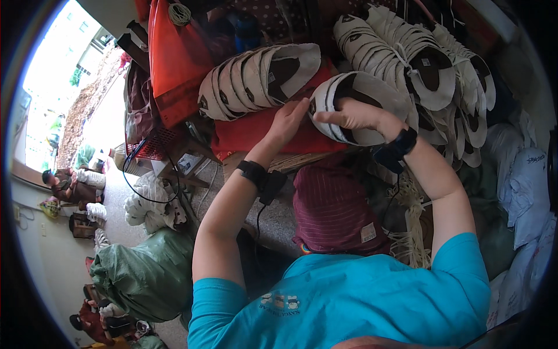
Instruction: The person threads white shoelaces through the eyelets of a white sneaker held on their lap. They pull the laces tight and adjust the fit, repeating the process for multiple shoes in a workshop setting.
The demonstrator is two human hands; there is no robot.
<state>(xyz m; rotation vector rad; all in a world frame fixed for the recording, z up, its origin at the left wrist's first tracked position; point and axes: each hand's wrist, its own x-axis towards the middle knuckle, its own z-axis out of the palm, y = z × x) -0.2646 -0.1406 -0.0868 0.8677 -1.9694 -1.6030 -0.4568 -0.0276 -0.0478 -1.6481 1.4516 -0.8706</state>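
My left hand [287,121] reaches up with its fingers stretched out and together. Its fingertips are at the left edge of a small nest of white shoe uppers [381,99] with dark linings. My right hand [361,116] lies over the opening of that nest. The right thumb crosses the layered rims, while the other fingers are on the inner side, partly hidden; the rims appear to be held between them. A longer row of nested white shoe uppers [241,81] lies just left, on a red cloth [273,135] over a wooden surface.
Tied bundles of white shoe uppers [401,55] are piled at the far right. A red bag [174,64] hangs at upper left. Below are a maroon striped cloth [328,203], pale strings [410,224] and a green sack [145,270]. Other people [72,185] sit at far left.
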